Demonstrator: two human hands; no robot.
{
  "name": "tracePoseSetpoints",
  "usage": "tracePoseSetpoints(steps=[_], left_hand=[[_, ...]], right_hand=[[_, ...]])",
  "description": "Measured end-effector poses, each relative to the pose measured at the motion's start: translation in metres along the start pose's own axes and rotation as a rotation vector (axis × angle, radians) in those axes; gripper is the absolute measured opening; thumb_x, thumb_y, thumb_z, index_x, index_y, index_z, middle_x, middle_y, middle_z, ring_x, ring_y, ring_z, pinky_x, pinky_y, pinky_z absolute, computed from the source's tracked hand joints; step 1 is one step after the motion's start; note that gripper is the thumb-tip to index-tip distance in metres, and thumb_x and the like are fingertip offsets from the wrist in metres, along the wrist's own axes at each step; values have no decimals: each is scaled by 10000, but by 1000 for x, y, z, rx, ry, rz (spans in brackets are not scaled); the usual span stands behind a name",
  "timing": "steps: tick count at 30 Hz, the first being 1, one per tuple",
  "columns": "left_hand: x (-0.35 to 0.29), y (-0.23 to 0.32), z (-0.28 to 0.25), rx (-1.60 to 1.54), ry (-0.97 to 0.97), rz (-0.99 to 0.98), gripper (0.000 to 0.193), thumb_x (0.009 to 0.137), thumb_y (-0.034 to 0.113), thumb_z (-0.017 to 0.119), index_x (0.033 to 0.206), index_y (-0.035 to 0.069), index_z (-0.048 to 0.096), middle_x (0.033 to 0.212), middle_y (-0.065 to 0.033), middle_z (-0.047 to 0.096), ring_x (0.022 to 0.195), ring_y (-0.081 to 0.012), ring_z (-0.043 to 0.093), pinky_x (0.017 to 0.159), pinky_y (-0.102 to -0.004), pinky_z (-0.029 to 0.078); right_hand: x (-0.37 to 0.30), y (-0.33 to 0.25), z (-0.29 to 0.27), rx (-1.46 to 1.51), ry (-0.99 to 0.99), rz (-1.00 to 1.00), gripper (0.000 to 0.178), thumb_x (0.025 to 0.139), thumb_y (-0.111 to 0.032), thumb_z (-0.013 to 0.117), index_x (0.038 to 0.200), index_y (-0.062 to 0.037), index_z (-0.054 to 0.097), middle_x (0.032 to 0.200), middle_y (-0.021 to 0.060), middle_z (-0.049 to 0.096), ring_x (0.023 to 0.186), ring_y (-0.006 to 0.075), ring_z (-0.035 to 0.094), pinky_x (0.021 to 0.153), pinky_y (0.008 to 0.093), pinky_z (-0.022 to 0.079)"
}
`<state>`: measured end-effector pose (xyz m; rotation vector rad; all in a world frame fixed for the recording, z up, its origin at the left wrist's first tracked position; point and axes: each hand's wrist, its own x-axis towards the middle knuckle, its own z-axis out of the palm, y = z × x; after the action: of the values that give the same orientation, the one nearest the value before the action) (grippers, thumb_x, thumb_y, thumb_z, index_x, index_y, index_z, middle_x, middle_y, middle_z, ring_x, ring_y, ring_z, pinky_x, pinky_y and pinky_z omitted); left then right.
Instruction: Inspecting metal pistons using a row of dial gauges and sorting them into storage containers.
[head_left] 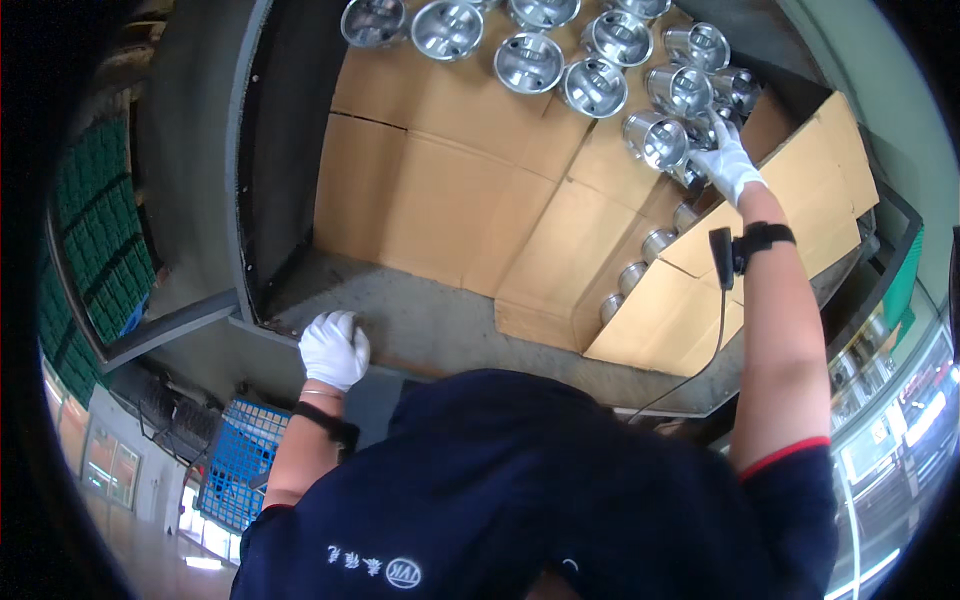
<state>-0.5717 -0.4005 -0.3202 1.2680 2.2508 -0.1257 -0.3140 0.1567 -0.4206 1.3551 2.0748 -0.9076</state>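
Note:
My right hand [727,163], in a white glove, reaches in among shiny metal cup-shaped parts at the far right. Its fingers and thumb are curved round one such part [702,134], mostly hidden by the hand and its neighbours. Close to its left lies another cup-shaped part [656,140], with its hollow end facing me. My left hand [335,350], also white-gloved, rests with curled fingers on the near metal edge of the bin [277,328], and I see no part in it.
Several more metal cups [529,63] stand along the far side on brown cardboard [430,200]. An upright cardboard flap [690,290] runs down the right, with small cups [632,277] beside it. A dark metal wall [245,150] bounds the left. A blue basket [240,462] is at lower left.

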Motion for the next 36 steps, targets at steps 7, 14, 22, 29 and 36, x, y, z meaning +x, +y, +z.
tracePoseSetpoints(steps=[7, 14, 22, 29, 36], left_hand=[[1, -2, 8, -35, 35, 30, 185, 760, 108, 622, 936, 53, 636, 906, -155, 667, 827, -393, 627, 719, -497, 519], [2, -4, 5, -37, -35, 26, 230, 745, 111, 610, 970, 60, 618, 930, -166, 653, 848, -410, 612, 731, -508, 510], [57, 4, 11, -54, -328, -112, 316, 816, 179, 640, 1091, 24, 619, 1103, -208, 653, 991, -419, 605, 864, -498, 500], [290, 139, -45, -188, 6, 305, 480, 830, 157, 680, 1285, 77, 547, 1220, -192, 592, 1050, -408, 600, 888, -486, 512], [398, 245, -60, -175, -149, -134, 974, 738, 407, 808, 1524, 204, 270, 1520, -259, 316, 1166, -420, 612, 964, -464, 528]], right_hand=[[40, -2, -2, 143, -245, 168, 975, 811, -243, 731, 1604, -194, 166, 1473, 238, 455, 1147, 335, 621, 847, 385, 591], [37, -18, 5, 315, -279, 246, 940, 857, -206, 709, 1608, -209, 145, 1307, 186, 593, 1090, 289, 625, 823, 396, 576], [42, -9, 30, 72, -86, 229, 884, 748, -204, 742, 1541, -232, 352, 1513, 283, 335, 1380, 413, 419, 1150, 389, 380], [26, -28, 49, -36, 95, 241, 789, 769, -253, 763, 1479, -215, 422, 1531, 297, 243, 1359, 458, 416, 1156, 394, 372], [-4, -9, 84, -131, 186, 106, 663, 785, -246, 737, 1408, -211, 515, 1503, 296, 314, 1252, 464, 519, 1054, 438, 467]])
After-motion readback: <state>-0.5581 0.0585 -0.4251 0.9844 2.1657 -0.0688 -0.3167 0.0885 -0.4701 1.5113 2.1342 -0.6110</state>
